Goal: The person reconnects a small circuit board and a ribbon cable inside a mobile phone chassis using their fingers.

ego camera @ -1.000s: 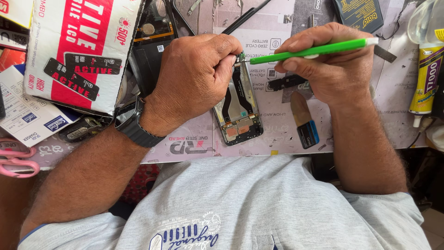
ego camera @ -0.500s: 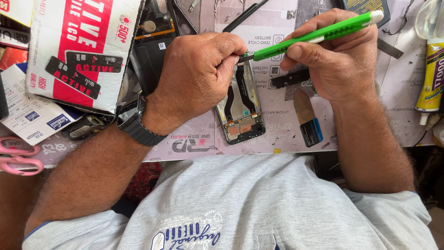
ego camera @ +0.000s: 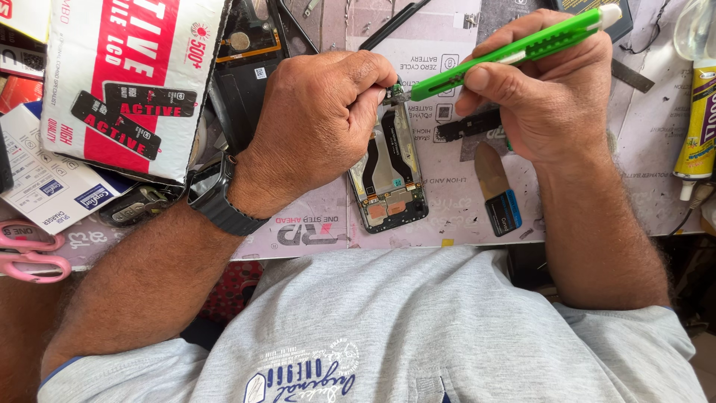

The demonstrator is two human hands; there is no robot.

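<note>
You have pink scissors at the mat's left edge, a red-and-white box above them, and a yellow glue tube far right.

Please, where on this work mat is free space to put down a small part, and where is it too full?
Bare mat lies between the right hand and the yellow glue tube, and a strip lies below the opened phone frame. It is crowded at the left hand, by the red-and-white box and pink scissors.
</note>
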